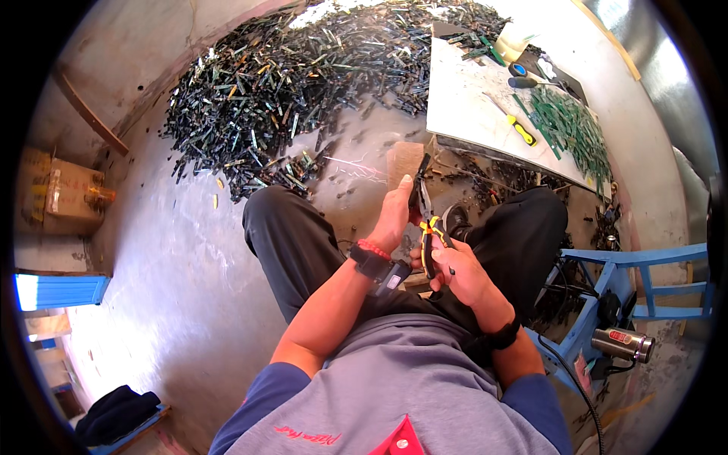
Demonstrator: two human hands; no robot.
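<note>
My right hand [466, 279]: closed, gripping the handles of long-nose pliers; fingers curled beneath, palm turned inward. Black band [503, 334] at the wrist.

My left hand [394, 211]: closed, pinching a dark strip [422, 167], thumb extended along its left side. Red bead bracelet [373, 247] and black wrist device [370, 263] on that arm.

Long-nose pliers [434, 229]: black handles with yellow trim, silver metal nose pointing far; held between my two hands, above the gap between my knees. The nose lies against the strip; whether its jaws bite on it, I cannot tell.

Dark strip: narrow, straight, nearly black, standing out beyond my left thumb, its far end tilted slightly right. Its lower part is hidden by the hand.

Brown flat piece [402, 158]: just beyond the left hand.

Heap of strips [258, 98]: far left, on the floor; mostly black, some green and orange-yellow.

White-topped table [466, 106]: far right. On it: green strips [565, 125], heaped toward the right; a yellow-and-black-handled tool [523, 134]; a dark-handled screwdriver [523, 82]; a blue-and-black tape roll [518, 69], just beyond the screwdriver.

Blue frame [644, 256]: right. Steel flask [622, 343]: lying on its side, near right.

Cardboard box [72, 199]: left, taped.
</note>
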